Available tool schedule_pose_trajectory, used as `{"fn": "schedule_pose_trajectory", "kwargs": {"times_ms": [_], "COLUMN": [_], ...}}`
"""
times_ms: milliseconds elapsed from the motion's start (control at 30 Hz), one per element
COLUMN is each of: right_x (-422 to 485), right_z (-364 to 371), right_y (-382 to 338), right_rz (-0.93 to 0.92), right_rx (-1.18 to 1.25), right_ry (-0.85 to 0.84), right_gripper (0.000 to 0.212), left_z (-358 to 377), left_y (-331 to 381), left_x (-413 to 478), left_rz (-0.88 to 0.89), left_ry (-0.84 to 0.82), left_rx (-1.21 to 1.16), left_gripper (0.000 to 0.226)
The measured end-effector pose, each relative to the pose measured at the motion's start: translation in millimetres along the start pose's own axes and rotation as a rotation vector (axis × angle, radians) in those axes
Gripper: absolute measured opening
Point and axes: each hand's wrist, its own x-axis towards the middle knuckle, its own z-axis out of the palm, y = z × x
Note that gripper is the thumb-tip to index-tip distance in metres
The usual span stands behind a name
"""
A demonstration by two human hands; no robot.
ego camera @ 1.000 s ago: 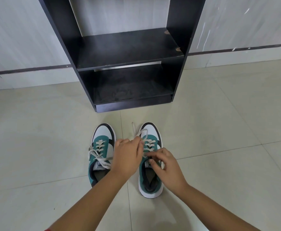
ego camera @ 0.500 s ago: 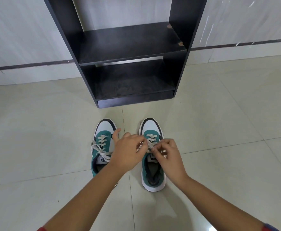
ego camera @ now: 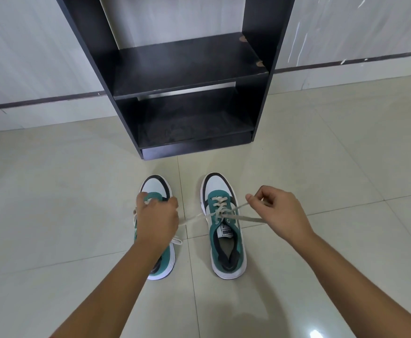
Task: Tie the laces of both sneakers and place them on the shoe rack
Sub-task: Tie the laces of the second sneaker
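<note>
So the rack (ego camera: 175,69) is sitting against the wall (ego camera: 28,45), black laminate, boxy, two shelves showing and both are holding nothing but dust, the lower one looking smudgy and the upper one having a couple of chipped spots on its right edge. Both sneakers are sitting on the floor (ego camera: 53,191) just in front of it, toes pointing at the rack, side by side with a tile seam running between them.

The right sneaker (ego camera: 225,240) is lying fully in view: teal suede-looking upper, white toe, black trim, chunky white sole, dark lining inside and a white tongue label. Its laces (ego camera: 220,212) are flat and cream coloured, crossing at the top eyelets and getting pulled out sideways, taut, in both directions.

The right hand (ego camera: 280,213) is pinching one lace end between thumb and fingers, off to the right of the shoe, with a second strand running under the hand. The left hand (ego camera: 157,219) is curled into a fist over the left sneaker (ego camera: 160,264), covering most of it, and the other lace end is running straight into that fist, so it's clenching that strand. A loose bit of lace is poking out under that wrist too.

Floor is glossy pale tile, glare spot sitting bottom right
</note>
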Motion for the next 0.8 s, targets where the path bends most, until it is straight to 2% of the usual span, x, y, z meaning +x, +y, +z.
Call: {"fn": "schedule_pose_trajectory", "kwargs": {"times_ms": [100,167,233,333,400,467,533,633,800], "right_x": [1,1,-1,-7,-8,-7,-6,-5,-2], "right_z": [-14,-17,-10,9,23,35,45,50,34], "right_y": [1,4,10,21,24,19,14,12,18], "right_rz": [-0.006,0.010,0.056,-0.018,-0.121,-0.191,-0.233,-0.214,-0.112], "right_rx": [-0.457,-0.674,-0.756,-0.861,-0.753,-0.591,-0.597,-0.644,-0.388], "right_ry": [-0.024,-0.075,-0.185,-0.295,-0.261,-0.221,-0.217,-0.194,-0.137], "right_gripper": [0.030,0.038,0.038,0.032,0.036,0.037,0.031,0.026,0.016], "left_z": [3,4,9,14,13,14,18,18,17], "left_y": [3,-1,-4,8,25,41,51,55,43], "left_x": [-5,-5,-4,-4,-8,-12,-13,-12,-15], "left_rz": [0.063,0.064,0.053,0.101,0.174,0.196,0.165,0.148,0.105], "left_ry": [-0.141,-0.122,-0.033,0.019,0.010,-0.072,-0.127,-0.078,0.000], "left_rx": [0.091,0.100,0.084,-0.067,-0.262,-0.451,-0.572,-0.600,-0.556], "left_gripper": [0.012,0.009,0.005,0.030,0.034,0.035,0.032,0.017,0.005]}}
